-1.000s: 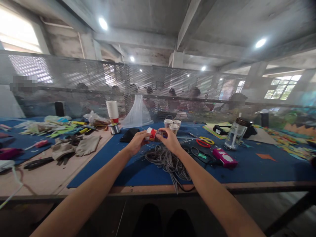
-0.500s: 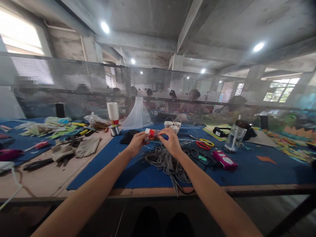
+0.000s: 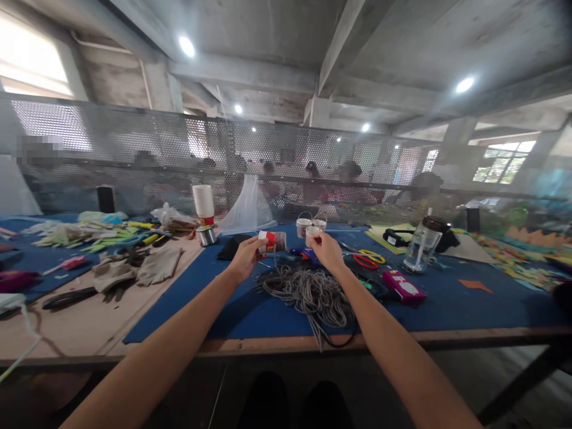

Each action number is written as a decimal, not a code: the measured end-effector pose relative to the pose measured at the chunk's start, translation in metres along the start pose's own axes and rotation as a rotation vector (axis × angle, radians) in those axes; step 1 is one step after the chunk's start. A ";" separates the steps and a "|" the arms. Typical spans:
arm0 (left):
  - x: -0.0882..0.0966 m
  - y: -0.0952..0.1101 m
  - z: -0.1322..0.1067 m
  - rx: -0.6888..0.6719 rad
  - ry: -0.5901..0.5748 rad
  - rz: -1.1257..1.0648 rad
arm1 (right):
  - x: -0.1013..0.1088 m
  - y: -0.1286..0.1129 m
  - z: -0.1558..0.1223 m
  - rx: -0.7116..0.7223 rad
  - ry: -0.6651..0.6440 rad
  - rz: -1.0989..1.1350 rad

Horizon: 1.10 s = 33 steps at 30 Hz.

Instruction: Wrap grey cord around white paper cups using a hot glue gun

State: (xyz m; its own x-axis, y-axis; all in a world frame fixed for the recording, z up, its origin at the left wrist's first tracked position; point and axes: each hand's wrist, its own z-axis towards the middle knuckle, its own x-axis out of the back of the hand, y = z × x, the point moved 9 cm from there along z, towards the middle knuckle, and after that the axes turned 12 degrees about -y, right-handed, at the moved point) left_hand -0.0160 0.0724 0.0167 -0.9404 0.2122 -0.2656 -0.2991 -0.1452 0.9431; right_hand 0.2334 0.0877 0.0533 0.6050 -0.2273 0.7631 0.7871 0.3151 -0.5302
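My left hand [image 3: 247,257] is closed round a small paper cup [image 3: 274,241], white and red at one end with greyish-brown wrapping at the other. The cup lies on its side in the air over the blue mat. To its right, my right hand [image 3: 328,251] is apart from the cup, thumb and fingers pinched together; what they hold, if anything, is too small to make out. Just behind those fingers stand small white cups with thin handles [image 3: 302,227]. Below both hands lies a tangled heap of grey cord [image 3: 308,298]. A blue tool [image 3: 309,256] is partly hidden by my right hand.
Red-and-yellow scissors [image 3: 366,260], a magenta box [image 3: 403,287] and a glass bottle [image 3: 422,245] are to the right. Leftward are stacked paper cups [image 3: 203,201], a wire spool [image 3: 207,236], gloves [image 3: 159,266] and pliers. A perforated screen [image 3: 286,161] stands behind; people sit beyond it.
My right hand has moved away from the cup to the right. More of the cup's wrapped end shows now. My left hand has kept its hold, nearly in place.
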 end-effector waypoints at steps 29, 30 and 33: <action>0.008 0.001 0.003 -0.057 0.048 0.003 | -0.044 0.058 0.014 -0.208 -0.219 0.388; 0.009 0.001 0.003 -0.059 0.060 -0.004 | -0.043 0.056 0.014 -0.198 -0.203 0.430; 0.011 0.003 0.001 -0.055 0.097 -0.018 | -0.036 0.045 0.010 -0.152 -0.146 0.545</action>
State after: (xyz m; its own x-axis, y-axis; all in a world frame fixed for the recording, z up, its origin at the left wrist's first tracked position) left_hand -0.0269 0.0754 0.0166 -0.9452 0.1216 -0.3031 -0.3222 -0.1958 0.9262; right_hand 0.2452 0.1194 0.0057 0.9132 0.0629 0.4026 0.3819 0.2127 -0.8994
